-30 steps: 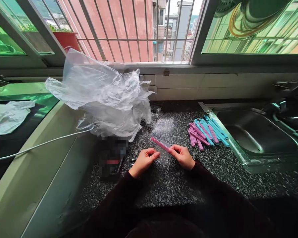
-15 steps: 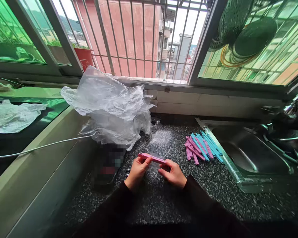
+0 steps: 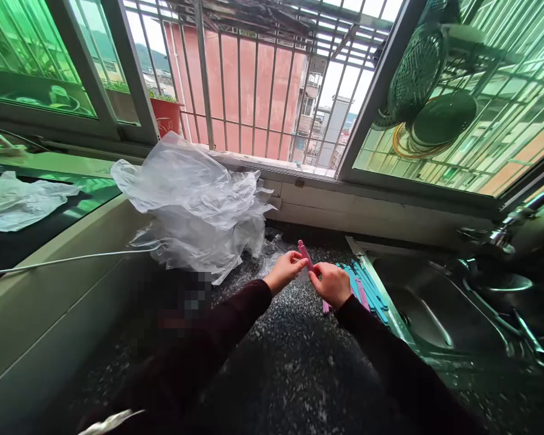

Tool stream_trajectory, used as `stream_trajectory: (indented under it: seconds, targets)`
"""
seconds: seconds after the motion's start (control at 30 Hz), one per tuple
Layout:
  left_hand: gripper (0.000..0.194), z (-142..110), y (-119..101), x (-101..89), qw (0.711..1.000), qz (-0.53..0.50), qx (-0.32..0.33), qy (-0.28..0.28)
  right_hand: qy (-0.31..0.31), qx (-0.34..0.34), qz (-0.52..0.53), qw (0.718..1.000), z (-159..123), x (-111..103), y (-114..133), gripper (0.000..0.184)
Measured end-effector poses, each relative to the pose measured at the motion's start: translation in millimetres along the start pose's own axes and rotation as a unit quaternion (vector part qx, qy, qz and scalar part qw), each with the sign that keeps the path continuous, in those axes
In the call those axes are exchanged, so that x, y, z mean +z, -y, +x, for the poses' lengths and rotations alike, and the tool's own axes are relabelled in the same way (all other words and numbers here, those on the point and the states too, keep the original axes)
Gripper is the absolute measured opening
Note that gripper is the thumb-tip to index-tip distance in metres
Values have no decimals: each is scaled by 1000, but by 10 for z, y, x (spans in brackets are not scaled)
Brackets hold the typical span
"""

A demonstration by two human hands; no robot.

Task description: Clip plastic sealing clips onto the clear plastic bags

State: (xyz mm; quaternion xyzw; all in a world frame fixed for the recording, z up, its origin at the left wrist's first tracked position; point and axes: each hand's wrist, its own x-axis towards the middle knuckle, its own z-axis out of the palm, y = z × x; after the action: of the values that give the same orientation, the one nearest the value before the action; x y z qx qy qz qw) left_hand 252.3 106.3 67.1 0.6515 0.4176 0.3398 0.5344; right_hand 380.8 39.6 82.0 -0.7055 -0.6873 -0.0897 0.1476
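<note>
My left hand (image 3: 284,270) and my right hand (image 3: 330,284) meet above the speckled dark counter (image 3: 294,356), both pinching a slim pink stick (image 3: 304,253) that points up and away between them. A thin clear film seems to cling to the stick. Just right of my right hand lies a pile of pink and blue sticks (image 3: 365,290), partly hidden behind that hand and next to the sink edge.
A crumpled clear plastic bag (image 3: 194,205) sits at the back left of the counter. A steel sink (image 3: 439,308) with a tap (image 3: 512,226) fills the right side. A white cable (image 3: 68,260) runs across the left ledge. Barred windows stand behind.
Both hands have moved away from me toward the window, and the pink stick has tipped from lying level to pointing up. The camera has tilted upward.
</note>
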Motion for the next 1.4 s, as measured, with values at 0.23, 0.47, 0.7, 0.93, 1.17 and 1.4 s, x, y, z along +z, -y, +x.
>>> stream_trajectory:
  seconds: [0.23,0.47,0.7,0.93,1.17,1.4]
  targets:
    - [38,751,299,560,988,117,-16,-96,156,187,-102,965,718,220,-539,25]
    - [49,987,386,713,963,258,43,-63,188,203,-125,953,991,475,-761,29]
    - [32,923,388,614,919,386,64,-48,169,168,-83,968,1244,499,-603,27]
    - [20,600,432,-6,889,455,44,-6,150,98,80,981,1578,773,16,29]
    - [39,311,375,-466,908,407,-32,-90,106,104,211,966,1418,982,343,16]
    - [31,70,261,-569,959,243,-19,-145,0,58,334,941,588,614,104,18]
